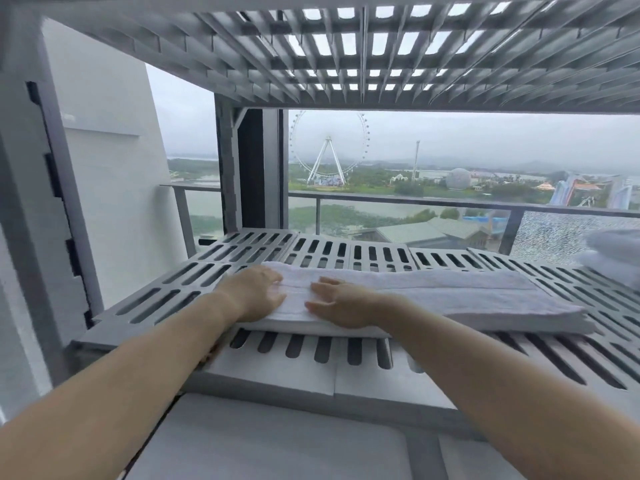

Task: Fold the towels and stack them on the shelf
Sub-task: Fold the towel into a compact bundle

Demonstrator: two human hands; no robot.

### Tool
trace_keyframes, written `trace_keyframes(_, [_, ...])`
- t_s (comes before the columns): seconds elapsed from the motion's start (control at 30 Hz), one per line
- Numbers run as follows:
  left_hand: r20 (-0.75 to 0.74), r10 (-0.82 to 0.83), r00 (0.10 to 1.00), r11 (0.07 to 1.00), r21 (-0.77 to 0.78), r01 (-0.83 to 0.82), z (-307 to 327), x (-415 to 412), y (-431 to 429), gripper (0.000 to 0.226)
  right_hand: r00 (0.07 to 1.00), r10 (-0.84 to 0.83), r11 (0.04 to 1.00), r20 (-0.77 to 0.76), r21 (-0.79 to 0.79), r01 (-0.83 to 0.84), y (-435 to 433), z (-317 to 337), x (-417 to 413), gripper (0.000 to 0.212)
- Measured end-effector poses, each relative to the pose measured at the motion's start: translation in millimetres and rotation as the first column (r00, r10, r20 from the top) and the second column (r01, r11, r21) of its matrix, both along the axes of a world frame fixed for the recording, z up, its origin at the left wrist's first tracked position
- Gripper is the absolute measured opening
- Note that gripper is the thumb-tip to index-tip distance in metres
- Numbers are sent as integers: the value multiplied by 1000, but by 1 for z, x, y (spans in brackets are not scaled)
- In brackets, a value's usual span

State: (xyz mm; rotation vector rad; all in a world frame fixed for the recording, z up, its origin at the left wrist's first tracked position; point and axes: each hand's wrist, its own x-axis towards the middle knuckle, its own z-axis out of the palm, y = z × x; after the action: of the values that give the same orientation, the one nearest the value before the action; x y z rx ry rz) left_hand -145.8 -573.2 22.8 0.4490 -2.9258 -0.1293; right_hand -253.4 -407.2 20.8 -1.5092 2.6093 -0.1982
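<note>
Slotted shelf [166,299], grey plastic, middle tier. Another slatted tier [346,57] is close overhead.

- Folded towel [450,292]: white, folded into a long flat band of several layers. It lies on the shelf along the front half, reaching from left of centre well towards the right. The near long edge sits close to the shelf's front lip, and its left corner looks slightly lifted off the slots.
- Left hand [258,294]: spread flat, fingers straight, holding nothing. The palm presses the towel down over the shelf's left-front part.
- Right hand [341,304]: also flat and spread, thumb out, nothing gripped. It rests on the towel just beside the left hand, nearer the shelf's centre.
- Second pile of white towels [613,251]: at the shelf's far right end, blurred and cut off by the frame.

Judgement: the towel is placed and is being smoothed or squared up, so this towel is nearly done.

Risks from here:
- Both palms bear on one end only. A push towards the back of the shelf could make the top layers slide over the lower ones and skew the fold.
- A drag towards the front lip could tip the near edge off the shelf.
- The slots may catch the terry loops and bunch the bottom layer.
- The low tier overhead leaves little room to lift the hands away cleanly.
</note>
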Motion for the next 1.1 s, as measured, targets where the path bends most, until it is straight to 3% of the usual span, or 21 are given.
trace_keyframes(0.13, [36, 100, 994, 995, -23, -99, 2, 18, -8, 48, 1000, 2, 1000, 4, -13, -2, -30, -4, 32, 86])
trace_keyframes(0.27, [68, 135, 988, 991, -14, -135, 2, 27, -15, 29, 998, -60, 998, -23, 12, 60, -52, -8, 52, 108])
trace_keyframes(0.5, [-5, 62, 998, 998, -12, -62, -2, 29, -29, 34, 962, -224, 974, -158, -1, 227, -79, -14, 72, 104])
trace_keyframes(0.6, [-13, 56, 998, 998, -16, -56, -4, 30, -32, 29, 951, -277, 960, -135, 12, 281, -86, -11, 78, 102])
trace_keyframes(0.67, [5, 60, 998, 998, -13, -60, -5, 32, -35, 31, 952, -284, 958, -109, 8, 287, -88, -8, 82, 90])
trace_keyframes(0.77, [38, 63, 997, 998, -5, -63, -4, 33, -38, 42, 970, -213, 971, -116, -135, 198, -87, -5, 87, 33])
trace_keyframes(0.83, [43, 54, 998, 998, -30, -52, -3, 35, -38, 38, 982, -163, 950, -96, -284, 130, -85, -1, 88, 26])
trace_keyframes(0.97, [-9, 26, 1000, 997, -79, -27, 0, 36, -33, 36, 969, -211, 787, 125, -566, 245, -72, 20, 74, 35])
trace_keyframes(1.1, [-115, -96, 989, 992, 68, 105, 4, 26, -15, 43, 863, -207, 624, 461, -617, 479, -58, 36, 51, 31])
